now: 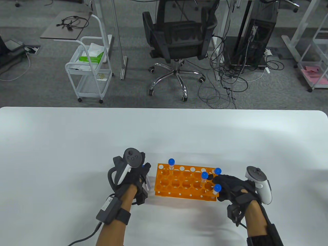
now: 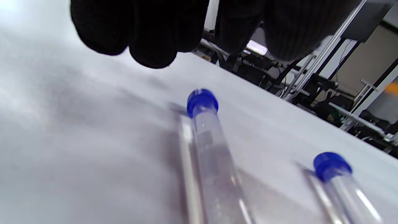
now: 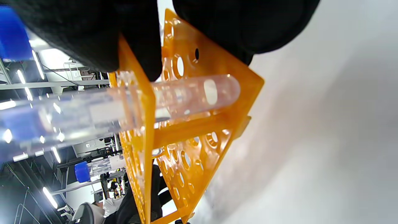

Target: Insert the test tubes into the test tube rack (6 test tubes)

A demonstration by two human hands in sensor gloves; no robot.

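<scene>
Table view: an orange test tube rack (image 1: 185,183) is sitting on the white table (image 1: 77,143) between the two hands, with four blue-capped tubes standing in it: one (image 1: 171,164) at the far left, one (image 1: 204,177) in the middle rows, one (image 1: 217,171) at the far right corner, and one (image 1: 216,190) at the near right corner. The right hand (image 1: 232,187) is resting against the rack's right end, its fingers curling around the near right tube. The left hand (image 1: 133,176) is hovering just left of the rack; whether its fingers are grasping anything cannot be told here.

Left wrist view: two capped tubes, one (image 2: 211,161) central and another (image 2: 340,186) to its right, are lying on the table, while the gloved fingertips (image 2: 152,34) are hanging above them, apart from both and gripping nothing.

Right wrist view: gloved fingers (image 3: 102,37) are pinching a clear tube (image 3: 149,102) that is passing through the rack's (image 3: 192,130) top plate, its rounded end reaching the lower plate.
</scene>
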